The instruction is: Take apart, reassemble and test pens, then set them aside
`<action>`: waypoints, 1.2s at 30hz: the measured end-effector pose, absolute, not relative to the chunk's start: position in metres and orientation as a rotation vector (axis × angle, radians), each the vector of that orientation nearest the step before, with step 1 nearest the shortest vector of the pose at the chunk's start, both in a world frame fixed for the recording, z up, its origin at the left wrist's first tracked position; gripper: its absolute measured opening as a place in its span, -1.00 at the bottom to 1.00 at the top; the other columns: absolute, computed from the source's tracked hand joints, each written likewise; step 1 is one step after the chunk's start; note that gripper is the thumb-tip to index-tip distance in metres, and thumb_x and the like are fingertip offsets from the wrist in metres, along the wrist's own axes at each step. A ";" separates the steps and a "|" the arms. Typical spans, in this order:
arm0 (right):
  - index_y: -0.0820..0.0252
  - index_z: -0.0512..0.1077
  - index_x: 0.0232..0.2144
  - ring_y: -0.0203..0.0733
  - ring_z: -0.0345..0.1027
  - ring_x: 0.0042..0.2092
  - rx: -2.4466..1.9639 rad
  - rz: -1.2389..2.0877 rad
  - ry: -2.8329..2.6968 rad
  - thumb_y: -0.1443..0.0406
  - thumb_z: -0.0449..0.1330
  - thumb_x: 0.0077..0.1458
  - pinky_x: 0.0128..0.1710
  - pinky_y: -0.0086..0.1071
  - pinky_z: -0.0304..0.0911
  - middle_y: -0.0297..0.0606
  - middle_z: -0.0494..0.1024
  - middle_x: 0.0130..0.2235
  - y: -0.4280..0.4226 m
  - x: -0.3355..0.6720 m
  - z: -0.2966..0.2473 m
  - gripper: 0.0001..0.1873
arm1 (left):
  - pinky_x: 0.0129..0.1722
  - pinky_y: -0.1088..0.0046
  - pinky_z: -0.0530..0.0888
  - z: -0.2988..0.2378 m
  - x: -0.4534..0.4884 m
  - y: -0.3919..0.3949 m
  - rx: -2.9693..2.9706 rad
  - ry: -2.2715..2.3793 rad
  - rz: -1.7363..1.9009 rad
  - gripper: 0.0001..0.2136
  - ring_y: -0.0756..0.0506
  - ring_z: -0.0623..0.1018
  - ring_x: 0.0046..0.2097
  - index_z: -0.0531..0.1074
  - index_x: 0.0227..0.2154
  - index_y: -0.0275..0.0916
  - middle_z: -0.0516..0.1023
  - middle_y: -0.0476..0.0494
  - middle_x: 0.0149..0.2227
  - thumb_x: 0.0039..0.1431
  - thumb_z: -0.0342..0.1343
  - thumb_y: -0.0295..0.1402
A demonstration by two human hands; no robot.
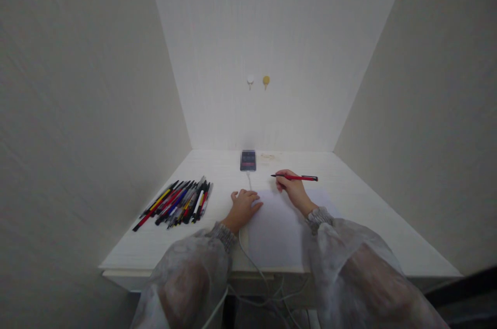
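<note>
In my right hand [290,186] is a red pen [301,177] with a black tip, held nearly level above the far edge of the paper. The tip points left and does not touch the sheet. My left hand [244,209] rests with its fingers spread over the left edge of the white paper [275,235]. A large pile of pens [178,202] in black, red, yellow, blue, white and clear lies to the left of that hand.
A phone [248,160] lies at the back of the white table [217,173]. Its white cable [249,181] runs toward my left hand, and more cables hang at the front edge. Walls enclose three sides. Two hooks, white [250,80] and yellow [266,81], are on the back wall [295,106].
</note>
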State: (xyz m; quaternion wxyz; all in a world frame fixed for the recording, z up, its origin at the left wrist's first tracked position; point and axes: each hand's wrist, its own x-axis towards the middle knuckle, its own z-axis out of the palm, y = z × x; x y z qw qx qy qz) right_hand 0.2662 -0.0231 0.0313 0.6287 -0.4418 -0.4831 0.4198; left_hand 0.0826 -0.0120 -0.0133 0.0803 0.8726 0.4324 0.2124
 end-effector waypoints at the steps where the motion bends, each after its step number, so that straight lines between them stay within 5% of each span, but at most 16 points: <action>1: 0.22 0.29 -0.44 -0.38 0.19 -0.62 -0.997 0.972 -1.092 0.27 0.17 -0.23 -0.67 -0.49 0.11 -0.42 0.35 -0.63 -0.026 0.268 0.037 -0.79 | -0.05 0.12 0.01 -0.013 0.082 -0.012 2.600 1.293 0.647 -0.76 -0.10 0.30 -0.06 0.39 -0.24 -0.07 0.42 -0.03 -0.10 0.09 -0.08 -0.16; 14: 0.23 0.28 -0.55 -0.44 0.07 -0.70 -0.905 0.985 -1.051 0.26 0.20 -0.18 -0.77 -0.53 -0.07 -0.43 0.30 -0.68 -0.057 0.307 0.083 -0.83 | -0.02 0.20 0.04 -0.013 0.080 -0.010 2.530 1.328 0.826 -0.80 -0.07 0.35 -0.06 0.41 -0.26 -0.12 0.44 -0.07 -0.11 0.09 -0.06 -0.29; 27: 0.18 0.13 -0.68 -0.47 -0.08 -0.76 -1.053 1.150 -1.086 0.12 0.14 -0.12 -0.80 -0.53 -0.24 -0.54 0.05 -0.78 -0.074 0.314 0.062 -0.66 | -0.04 0.27 0.10 -0.008 0.081 -0.010 2.459 1.369 0.919 -0.81 -0.05 0.39 -0.09 0.44 -0.32 -0.14 0.47 -0.07 -0.15 0.09 -0.06 -0.31; 31: 0.20 0.15 -0.73 -0.46 -0.06 -0.75 -1.209 1.059 -1.138 0.09 0.12 -0.11 -0.79 -0.51 -0.21 -0.48 0.13 -0.79 -0.074 0.332 0.056 -0.62 | -0.04 0.27 0.10 -0.011 0.081 -0.007 2.443 1.380 0.885 -0.81 -0.07 0.39 -0.09 0.44 -0.33 -0.14 0.49 -0.08 -0.18 0.08 -0.05 -0.29; 36: 0.22 0.28 -0.55 -0.48 -0.08 -0.75 -1.250 0.978 -1.225 0.12 0.18 -0.17 -0.78 -0.54 -0.26 -0.53 0.17 -0.75 -0.074 0.345 0.052 -0.72 | -0.04 0.26 0.10 -0.014 0.080 -0.005 2.473 1.354 0.854 -0.81 -0.07 0.40 -0.10 0.44 -0.34 -0.15 0.50 -0.07 -0.20 0.08 -0.06 -0.29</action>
